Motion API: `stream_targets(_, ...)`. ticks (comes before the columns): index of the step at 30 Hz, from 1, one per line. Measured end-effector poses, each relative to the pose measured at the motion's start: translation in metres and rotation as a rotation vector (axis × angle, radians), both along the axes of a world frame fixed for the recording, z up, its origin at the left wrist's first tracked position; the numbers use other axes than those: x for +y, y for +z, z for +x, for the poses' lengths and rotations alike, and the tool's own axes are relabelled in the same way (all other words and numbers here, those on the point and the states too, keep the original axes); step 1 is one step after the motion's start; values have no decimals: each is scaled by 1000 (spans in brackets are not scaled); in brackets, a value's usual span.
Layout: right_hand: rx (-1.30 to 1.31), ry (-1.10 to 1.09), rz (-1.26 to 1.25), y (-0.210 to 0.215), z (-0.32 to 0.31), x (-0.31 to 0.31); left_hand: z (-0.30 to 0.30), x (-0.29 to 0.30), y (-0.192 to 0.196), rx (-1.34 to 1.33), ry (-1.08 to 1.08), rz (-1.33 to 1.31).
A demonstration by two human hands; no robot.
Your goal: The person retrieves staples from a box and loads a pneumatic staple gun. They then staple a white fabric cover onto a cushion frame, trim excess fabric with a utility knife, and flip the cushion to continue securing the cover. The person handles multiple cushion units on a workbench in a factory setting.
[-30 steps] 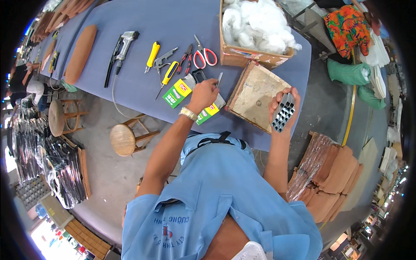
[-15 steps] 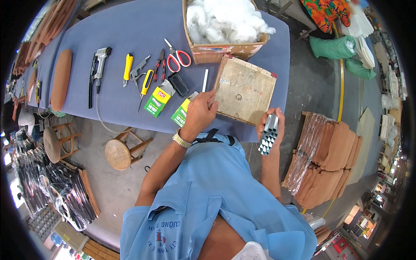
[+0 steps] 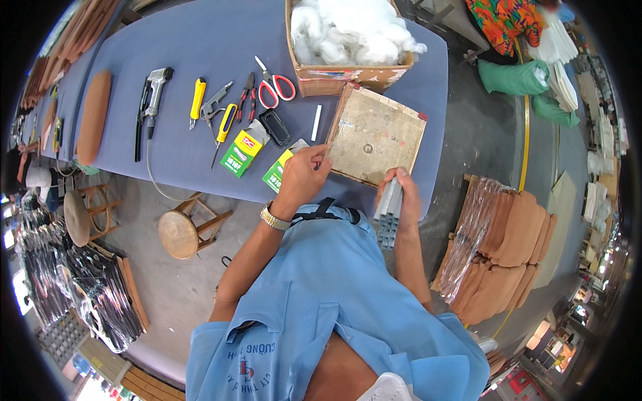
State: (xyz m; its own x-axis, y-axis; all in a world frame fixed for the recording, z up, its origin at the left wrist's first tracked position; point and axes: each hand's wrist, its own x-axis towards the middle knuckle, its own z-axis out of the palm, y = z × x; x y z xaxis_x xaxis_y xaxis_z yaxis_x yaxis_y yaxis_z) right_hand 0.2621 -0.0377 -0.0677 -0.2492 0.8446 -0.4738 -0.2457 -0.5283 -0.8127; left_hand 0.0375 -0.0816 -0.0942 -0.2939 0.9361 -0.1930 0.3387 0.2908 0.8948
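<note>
Several silvery staple strips (image 3: 386,232) sit bundled in the right hand (image 3: 408,195), clamped by its fingers beside the worn square box (image 3: 380,137); even pressure should keep them aligned. Whether the left hand (image 3: 304,177), beside a green-and-yellow carton (image 3: 274,175), grips anything, I cannot tell.

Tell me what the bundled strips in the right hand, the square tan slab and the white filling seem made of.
Bundled strips: probably metal, semi-gloss; silvery grey with crisp, angular ends.
Square tan slab: perhaps plywood or stiff cardboard, matt; scuffed, stained face leaves it open.
White filling: likely synthetic fibre or cotton, matt; fluffy clumps bulge from the carton.
</note>
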Motion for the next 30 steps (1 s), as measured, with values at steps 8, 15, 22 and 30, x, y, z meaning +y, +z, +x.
stream_targets(8,-12,259,-17,-2,-22,-21,-15,2,7,-529,50,-180)
stream_targets(15,-44,408,12,0,-34,-21,-36,20,37,-1110,30,-111)
stream_targets(22,-282,504,252,-4,-51,36,-41,66,73,-959,-63,64)
stream_targets(30,-1017,635,600,-28,-82,131,-37,78,78,-853,-78,147)
